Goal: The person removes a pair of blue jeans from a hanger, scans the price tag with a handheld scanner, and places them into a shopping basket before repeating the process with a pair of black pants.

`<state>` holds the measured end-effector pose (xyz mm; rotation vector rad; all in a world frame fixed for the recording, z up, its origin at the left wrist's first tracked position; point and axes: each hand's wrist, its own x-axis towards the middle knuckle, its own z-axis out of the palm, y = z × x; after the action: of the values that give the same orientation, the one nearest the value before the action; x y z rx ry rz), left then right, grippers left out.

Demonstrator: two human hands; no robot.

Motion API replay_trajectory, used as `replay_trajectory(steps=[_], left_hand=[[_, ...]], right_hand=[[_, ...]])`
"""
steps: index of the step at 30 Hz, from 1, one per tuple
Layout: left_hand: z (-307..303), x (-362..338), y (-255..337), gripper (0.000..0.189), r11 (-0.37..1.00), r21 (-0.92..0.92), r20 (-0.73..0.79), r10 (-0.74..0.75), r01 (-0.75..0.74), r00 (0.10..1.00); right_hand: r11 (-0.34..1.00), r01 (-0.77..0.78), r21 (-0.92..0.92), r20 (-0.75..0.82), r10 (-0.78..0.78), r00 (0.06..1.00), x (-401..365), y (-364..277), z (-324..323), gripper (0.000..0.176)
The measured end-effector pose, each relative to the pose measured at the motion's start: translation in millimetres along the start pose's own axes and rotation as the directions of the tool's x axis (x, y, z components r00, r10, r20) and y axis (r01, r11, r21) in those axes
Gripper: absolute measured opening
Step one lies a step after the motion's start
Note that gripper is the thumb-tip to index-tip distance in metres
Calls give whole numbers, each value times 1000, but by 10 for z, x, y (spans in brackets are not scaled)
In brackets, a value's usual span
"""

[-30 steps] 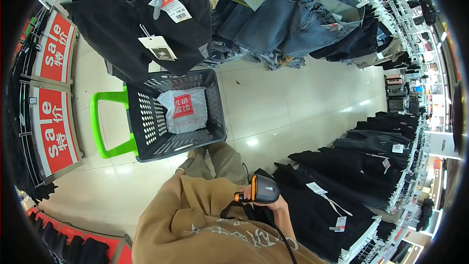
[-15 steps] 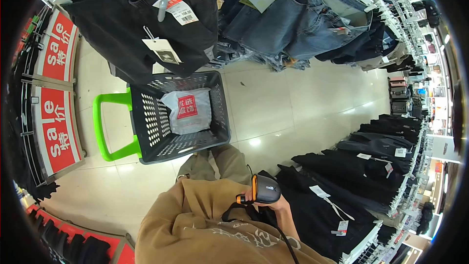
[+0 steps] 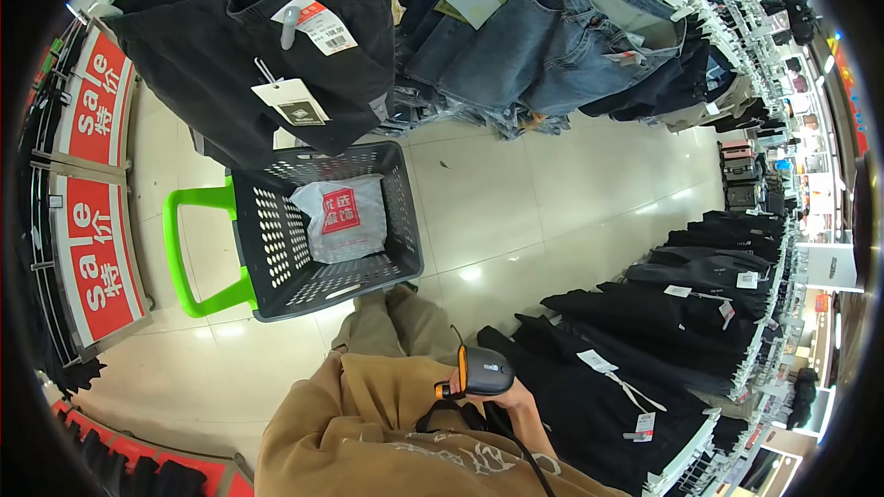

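My right hand [image 3: 509,398] is closed around a black and orange barcode scanner [image 3: 485,371], held in front of my tan hoodie. A black strap or cord runs down from it across the hoodie. Of my left arm [image 3: 329,375], only a bit shows beside the hoodie, at my left; its fingers are hidden. On the floor ahead stands a dark grey shopping basket [image 3: 412,221] with a bright green handle [image 3: 175,248]. A white plastic bag [image 3: 343,241] with a red printed square lies in the basket.
Black trousers [image 3: 267,64] with price tags and blue jeans [image 3: 516,46] hang ahead, over the basket's far side. More black trousers [image 3: 599,396] hang on a rack at the right. Red sale signs [image 3: 97,258] line the left. Suitcases [image 3: 739,175] stand farther off.
The view has shifted slightly, so the basket and racks appear a little farther left. My right hand still grips the scanner.
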<state>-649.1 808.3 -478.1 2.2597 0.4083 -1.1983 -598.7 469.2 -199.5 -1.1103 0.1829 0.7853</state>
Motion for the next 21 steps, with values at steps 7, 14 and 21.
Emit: replay_trajectory(steps=[7,14,21], left_hand=[[303,-70,92,32,999,-29,-11,-22,22,1000],[393,-162,244,32,997,-72,-70,-16,11,997],[457,-228,336,32,992,-126,-108,12,-25,994]], right_hand=[[999,34,-41,-10,-34,999,-211,0,-125,46],[994,-34,-103,6,35,999,-337,-179,-173,23],[991,-108,-85,-32,105,994,-289,-37,-258,59]])
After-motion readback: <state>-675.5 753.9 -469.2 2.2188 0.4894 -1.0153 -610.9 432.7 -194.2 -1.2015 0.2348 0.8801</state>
